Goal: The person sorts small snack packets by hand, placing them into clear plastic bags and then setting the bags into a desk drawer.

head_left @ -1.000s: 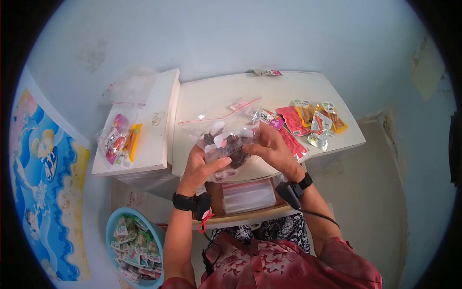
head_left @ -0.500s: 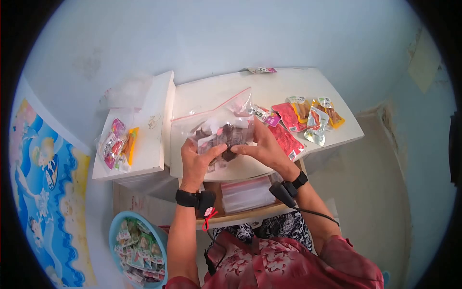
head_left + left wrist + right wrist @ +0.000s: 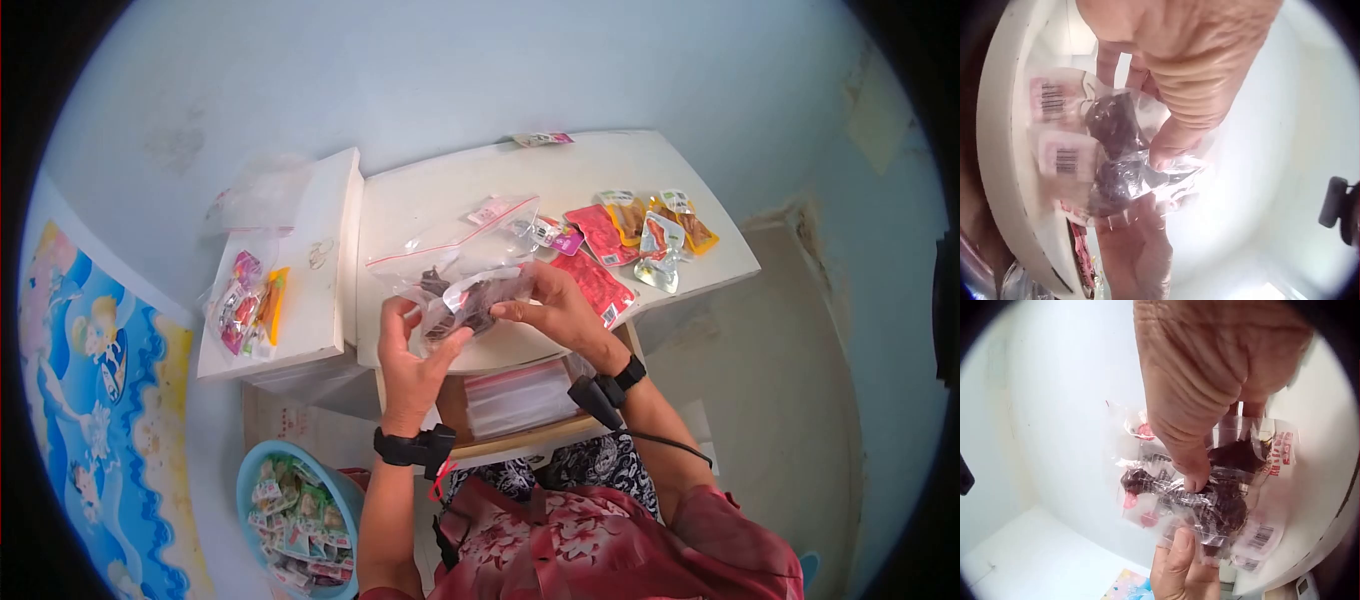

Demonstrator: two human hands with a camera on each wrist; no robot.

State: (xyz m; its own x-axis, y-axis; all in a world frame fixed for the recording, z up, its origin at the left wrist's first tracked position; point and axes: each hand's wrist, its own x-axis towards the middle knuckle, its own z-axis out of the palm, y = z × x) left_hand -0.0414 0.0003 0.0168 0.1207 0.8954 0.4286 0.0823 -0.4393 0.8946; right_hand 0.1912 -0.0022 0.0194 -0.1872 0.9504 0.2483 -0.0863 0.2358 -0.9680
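A clear zip bag (image 3: pixel 430 262) with a red-lined top is held up over the front of the white desk. Inside are dark brown snack packets (image 3: pixel 490 293), with white and pink labels and barcodes showing in the left wrist view. My left hand (image 3: pixel 408 362) holds the bag's lower left side, its thumb (image 3: pixel 1172 145) on the plastic and fingers partly hidden behind. At the other side my right hand (image 3: pixel 568 312) grips the bag, its thumb (image 3: pixel 1192 472) pressed over the dark packets and fingers behind.
Red, yellow and silver snack packets (image 3: pixel 598 235) lie on the desk at right; one packet (image 3: pixel 543 139) rests at its back edge. A filled bag (image 3: pixel 240 305) lies on the left side surface. Below are an open drawer of flat bags (image 3: pixel 525 400) and a blue bucket (image 3: pixel 350 490) of packets.
The thumbs, close together half a second ago, are now farther apart. The left hand has shifted down at the bag's left side, and the bag's top has swung slightly right.
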